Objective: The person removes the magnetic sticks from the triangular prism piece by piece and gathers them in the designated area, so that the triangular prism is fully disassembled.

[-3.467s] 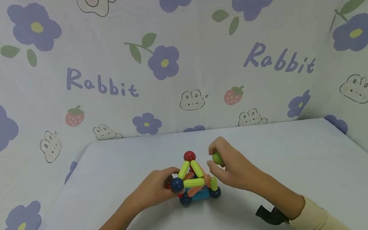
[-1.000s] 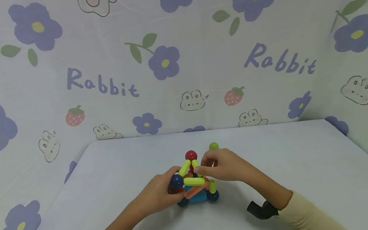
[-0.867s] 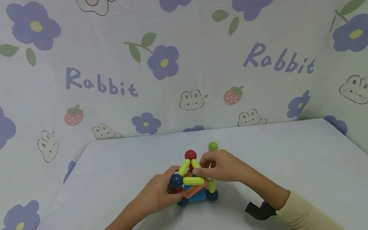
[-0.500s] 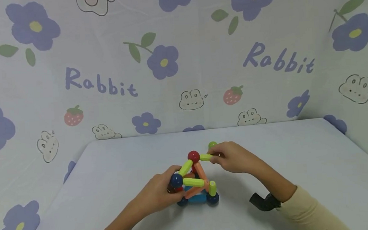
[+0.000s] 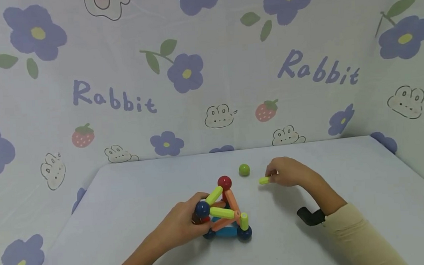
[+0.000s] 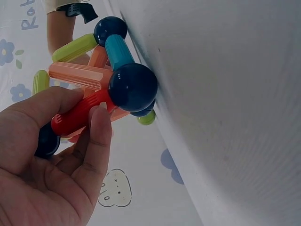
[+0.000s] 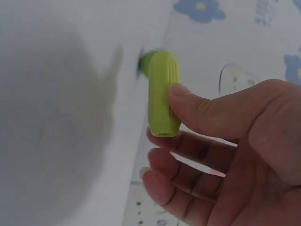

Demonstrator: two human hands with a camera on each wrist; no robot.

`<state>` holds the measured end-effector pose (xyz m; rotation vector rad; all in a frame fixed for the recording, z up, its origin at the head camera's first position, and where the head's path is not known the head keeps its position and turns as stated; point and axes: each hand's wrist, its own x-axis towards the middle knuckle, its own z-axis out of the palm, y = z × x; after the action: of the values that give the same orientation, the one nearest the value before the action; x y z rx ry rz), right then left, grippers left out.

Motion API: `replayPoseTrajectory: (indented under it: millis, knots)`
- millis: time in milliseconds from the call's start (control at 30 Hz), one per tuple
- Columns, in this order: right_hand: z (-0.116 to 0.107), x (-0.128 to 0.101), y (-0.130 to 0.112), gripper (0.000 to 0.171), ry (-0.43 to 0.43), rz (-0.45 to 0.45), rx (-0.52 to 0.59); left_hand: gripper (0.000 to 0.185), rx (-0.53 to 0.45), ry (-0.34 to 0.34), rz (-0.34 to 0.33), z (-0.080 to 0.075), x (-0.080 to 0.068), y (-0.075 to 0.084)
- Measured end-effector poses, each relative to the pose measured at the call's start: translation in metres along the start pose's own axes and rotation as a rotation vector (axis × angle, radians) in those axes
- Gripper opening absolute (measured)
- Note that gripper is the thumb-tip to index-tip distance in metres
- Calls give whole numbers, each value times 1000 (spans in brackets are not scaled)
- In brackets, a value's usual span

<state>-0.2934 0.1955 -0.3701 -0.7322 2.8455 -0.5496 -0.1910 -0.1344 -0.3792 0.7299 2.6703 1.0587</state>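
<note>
Right hand (image 5: 287, 171) first: thumb and forefinger pinch the lime stick (image 5: 264, 180) near one end, parted no wider than its thickness, the other fingers loosely bent underneath. It is over the table (image 5: 351, 173), toward the far edge, just to the right of the green ball (image 5: 244, 170); I can't tell from here whether its tip touches down. I'd take the stick for light, stiff plastic, hard to hurt. Its sides are faceted and ribbed, so it ought not to slip much; hold it by those ribs, round the middle or toward one end, with the other end free.

Left hand (image 5: 184, 222) has thumb and fingers curled in on the frame (image 5: 221, 213), pinching its red stick (image 6: 75, 117) beside a navy ball (image 6: 133, 87). As a whole the frame looks light too, but likelier to shift or come apart at the joints than to break, so a low, steady grip suits it. It sits nearer me than the green ball, with the red ball (image 5: 224, 182) at its peak and an upright stick (image 5: 244, 221) on its right corner, top end bare.
</note>
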Motion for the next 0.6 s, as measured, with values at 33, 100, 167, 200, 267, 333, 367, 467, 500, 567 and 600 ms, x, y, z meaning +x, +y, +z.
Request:
replayPoseTrajectory:
  millis: [33,100,167,200,267,333,367,467,500,567,600]
  knots:
    - [-1,0,6,10,13,4,1,61,1,0,0,0,0,0]
    - [-2,1,17,9,40,11,-1,62,7,0,-2,0,1,0]
    - [0,3,25,8,59,19,3,62,11,3,-3,0,1,-1]
    - [1,4,29,8,62,27,7,61,14,4,-3,0,1,-1]
    - [4,6,35,8,63,34,13,61,11,4,-1,1,1,-1]
    - [8,9,40,7,65,37,15,61,7,5,0,1,0,-1]
    - [10,11,41,7,68,37,15,61,6,5,0,1,0,-1]
    - [13,14,44,7,76,50,9,61,4,5,-4,2,0,-1]
    - [14,14,45,7,77,53,8,61,5,5,-6,2,0,0]
    - [13,14,45,6,72,66,9,61,9,6,-8,2,0,0]
    - [12,14,45,6,67,77,11,61,11,6,-8,2,0,0]
